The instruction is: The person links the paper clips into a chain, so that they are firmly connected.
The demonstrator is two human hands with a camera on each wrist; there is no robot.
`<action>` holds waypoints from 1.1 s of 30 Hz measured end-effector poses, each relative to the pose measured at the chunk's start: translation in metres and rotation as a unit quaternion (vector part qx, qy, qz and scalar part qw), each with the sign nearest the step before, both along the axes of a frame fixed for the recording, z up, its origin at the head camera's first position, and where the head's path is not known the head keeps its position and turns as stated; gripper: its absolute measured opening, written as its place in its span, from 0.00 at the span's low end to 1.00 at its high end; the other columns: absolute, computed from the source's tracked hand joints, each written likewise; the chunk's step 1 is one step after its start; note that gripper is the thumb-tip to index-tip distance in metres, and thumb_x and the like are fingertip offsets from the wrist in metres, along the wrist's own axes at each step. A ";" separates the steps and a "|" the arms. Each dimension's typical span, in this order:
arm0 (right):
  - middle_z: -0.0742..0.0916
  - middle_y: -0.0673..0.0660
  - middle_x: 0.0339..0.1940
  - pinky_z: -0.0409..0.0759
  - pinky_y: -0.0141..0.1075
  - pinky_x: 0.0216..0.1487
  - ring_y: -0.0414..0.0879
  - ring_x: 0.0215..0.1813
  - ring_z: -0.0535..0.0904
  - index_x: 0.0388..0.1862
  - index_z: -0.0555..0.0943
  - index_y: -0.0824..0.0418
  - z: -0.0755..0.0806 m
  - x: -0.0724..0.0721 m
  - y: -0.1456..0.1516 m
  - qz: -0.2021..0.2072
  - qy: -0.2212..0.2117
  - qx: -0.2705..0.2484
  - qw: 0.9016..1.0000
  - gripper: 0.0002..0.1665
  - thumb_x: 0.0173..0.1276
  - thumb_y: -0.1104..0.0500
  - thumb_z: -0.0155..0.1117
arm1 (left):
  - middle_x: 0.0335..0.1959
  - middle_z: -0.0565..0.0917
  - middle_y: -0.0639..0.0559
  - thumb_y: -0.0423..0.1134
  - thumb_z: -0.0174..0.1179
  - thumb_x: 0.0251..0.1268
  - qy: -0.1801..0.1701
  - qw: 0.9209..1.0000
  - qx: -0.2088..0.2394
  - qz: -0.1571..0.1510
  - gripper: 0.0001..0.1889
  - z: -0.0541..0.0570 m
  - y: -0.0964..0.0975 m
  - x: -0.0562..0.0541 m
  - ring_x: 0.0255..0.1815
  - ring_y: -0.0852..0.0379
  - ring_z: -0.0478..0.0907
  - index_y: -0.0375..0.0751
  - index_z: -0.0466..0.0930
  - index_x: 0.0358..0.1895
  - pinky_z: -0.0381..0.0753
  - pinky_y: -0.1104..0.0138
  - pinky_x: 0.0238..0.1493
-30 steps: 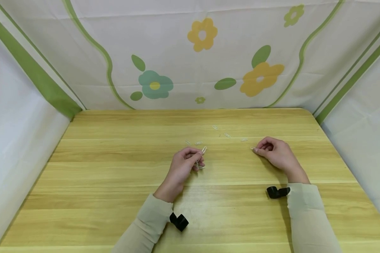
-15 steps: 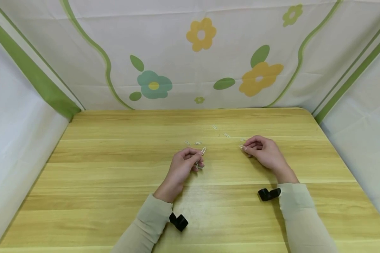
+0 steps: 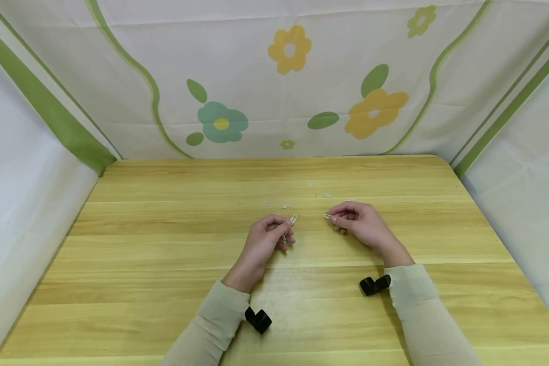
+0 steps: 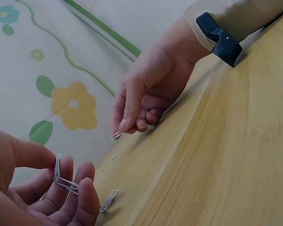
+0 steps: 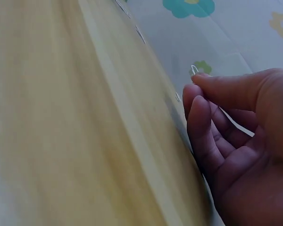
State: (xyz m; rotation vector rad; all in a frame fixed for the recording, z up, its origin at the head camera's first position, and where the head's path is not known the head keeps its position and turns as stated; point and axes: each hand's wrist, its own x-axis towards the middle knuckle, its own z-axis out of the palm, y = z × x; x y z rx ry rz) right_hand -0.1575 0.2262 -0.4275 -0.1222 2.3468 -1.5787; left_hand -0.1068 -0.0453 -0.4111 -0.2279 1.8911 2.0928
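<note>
My left hand pinches the top of a short chain of linked white paper clips between thumb and forefinger. The chain droops across its other fingers, and its lower end is partly hidden by them. To the right, my right hand pinches a single white paper clip by one end, with a rounded end sticking out past the fingertips in the right wrist view. A gap of bare wood separates the two hands, both held just over the table.
Several loose paper clips lie beyond the hands, among them one clip near my left hand and another clip farther back. The wooden table ends at a flowered curtain. Black wrist cameras stick out from both sleeves.
My right hand has moved left toward the left hand, carrying its paper clip. My left hand has stayed in place with the chain.
</note>
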 end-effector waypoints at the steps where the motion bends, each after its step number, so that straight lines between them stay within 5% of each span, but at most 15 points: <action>1: 0.91 0.63 0.44 0.89 0.35 0.42 0.44 0.39 0.87 0.58 0.86 0.68 0.000 0.000 -0.002 0.004 -0.003 -0.010 1.000 0.15 0.78 0.62 0.69 | 0.41 0.89 0.44 0.38 0.64 0.80 0.000 1.000 0.001 0.000 0.09 -0.001 0.000 0.000 0.36 0.58 0.87 0.35 0.84 0.52 0.84 0.67 0.37; 19: 0.91 0.68 0.52 0.90 0.35 0.44 0.43 0.39 0.88 0.60 0.85 0.70 -0.002 0.009 -0.042 0.047 -0.022 -0.086 0.995 0.16 0.79 0.65 0.67 | 0.37 0.88 0.43 0.37 0.64 0.80 0.010 1.000 -0.012 0.006 0.11 -0.011 0.003 -0.002 0.30 0.59 0.86 0.31 0.85 0.53 0.86 0.68 0.34; 33: 0.91 0.67 0.50 0.90 0.35 0.46 0.44 0.41 0.89 0.60 0.84 0.71 0.000 0.014 -0.053 0.035 -0.035 -0.112 0.992 0.15 0.78 0.66 0.67 | 0.34 0.88 0.46 0.35 0.63 0.80 0.005 0.999 -0.038 0.000 0.08 -0.013 0.006 -0.001 0.30 0.59 0.84 0.34 0.85 0.51 0.86 0.68 0.35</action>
